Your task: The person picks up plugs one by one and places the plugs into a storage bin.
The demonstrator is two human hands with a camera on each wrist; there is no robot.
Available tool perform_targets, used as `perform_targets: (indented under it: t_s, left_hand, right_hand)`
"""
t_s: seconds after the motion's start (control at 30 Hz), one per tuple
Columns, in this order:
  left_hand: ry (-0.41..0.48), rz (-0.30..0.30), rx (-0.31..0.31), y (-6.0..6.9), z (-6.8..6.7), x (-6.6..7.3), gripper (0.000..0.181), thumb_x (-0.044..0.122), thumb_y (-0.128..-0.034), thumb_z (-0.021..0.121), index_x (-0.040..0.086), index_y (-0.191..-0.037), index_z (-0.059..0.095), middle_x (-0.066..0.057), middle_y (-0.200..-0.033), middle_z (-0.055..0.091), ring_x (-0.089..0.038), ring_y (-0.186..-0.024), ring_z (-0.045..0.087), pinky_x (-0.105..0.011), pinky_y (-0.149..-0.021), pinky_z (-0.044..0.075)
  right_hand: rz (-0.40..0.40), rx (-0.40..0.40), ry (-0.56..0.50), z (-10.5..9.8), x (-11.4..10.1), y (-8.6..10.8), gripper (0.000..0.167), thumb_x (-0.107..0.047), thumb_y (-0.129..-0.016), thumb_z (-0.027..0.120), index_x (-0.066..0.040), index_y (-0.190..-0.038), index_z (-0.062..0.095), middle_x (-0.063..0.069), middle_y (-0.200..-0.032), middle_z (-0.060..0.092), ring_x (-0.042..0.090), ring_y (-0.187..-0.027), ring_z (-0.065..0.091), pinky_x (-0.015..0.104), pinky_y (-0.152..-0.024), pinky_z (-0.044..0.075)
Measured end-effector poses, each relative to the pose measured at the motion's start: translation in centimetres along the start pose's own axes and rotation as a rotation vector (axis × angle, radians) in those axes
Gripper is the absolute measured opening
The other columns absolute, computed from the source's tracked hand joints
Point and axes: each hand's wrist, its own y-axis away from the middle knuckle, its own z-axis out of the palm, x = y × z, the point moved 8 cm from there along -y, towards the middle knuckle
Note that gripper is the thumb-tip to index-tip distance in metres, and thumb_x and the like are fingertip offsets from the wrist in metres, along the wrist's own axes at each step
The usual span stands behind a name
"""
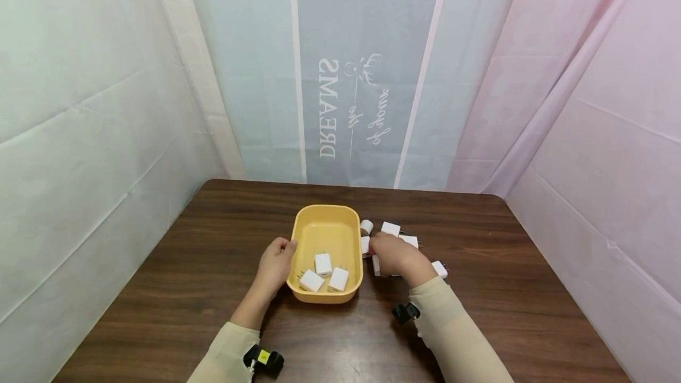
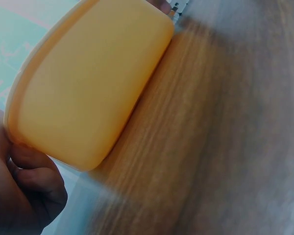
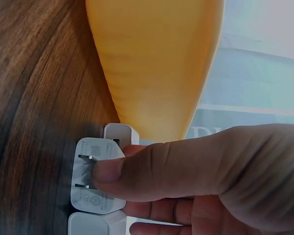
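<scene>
A yellow plastic bin (image 1: 326, 235) sits on the table, holding three white charger plugs (image 1: 323, 264) near its front end. My left hand (image 1: 275, 262) pinches the bin's left rim between thumb and curled fingers. To the right of the bin, my right hand (image 1: 396, 256) reaches down among several loose white chargers (image 1: 391, 228). In the right wrist view its thumb presses the pronged face of a charger plug (image 3: 83, 171), with the other fingers behind it. Another white charger (image 3: 93, 225) lies right beside that one. In the head view my right hand hides part of the group.
The brown wooden table (image 1: 223, 241) spreads out around the bin. A small rounded white charger (image 1: 366, 227) stands close to the bin's right wall, and one charger (image 1: 440, 269) lies farther right. A printed curtain (image 1: 367, 46) hangs behind the table, with pale cloth at both sides.
</scene>
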Motion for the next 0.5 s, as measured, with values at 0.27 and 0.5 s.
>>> perform_targets:
  t_s: [0.27,0.5]
  left_hand:
    - [0.01,0.013,0.001,0.0,0.0,-0.1,0.033,0.03,-0.1091,0.05,-0.001,-0.101,0.058,-0.01,-0.076,0.057,-0.018,-0.063,0.056,-0.027,-0.053,0.046]
    - [0.002,0.012,0.003,-0.1,-0.1,-0.1,0.033,0.031,-0.1086,0.051,0.0,-0.101,0.059,-0.01,-0.077,0.057,-0.018,-0.064,0.056,-0.028,-0.055,0.046]
  right_hand:
    - [-0.008,-0.023,-0.016,-0.1,-0.1,0.2,0.031,0.006,-0.075,0.081,-0.007,-0.101,0.072,0.003,-0.096,0.062,0.019,-0.087,0.057,0.04,-0.079,0.054]
    - [-0.035,0.011,-0.047,-1.3,-0.2,0.7,0.028,0.008,-0.075,0.077,-0.007,-0.097,0.072,0.005,-0.097,0.063,0.019,-0.086,0.058,0.039,-0.078,0.053]
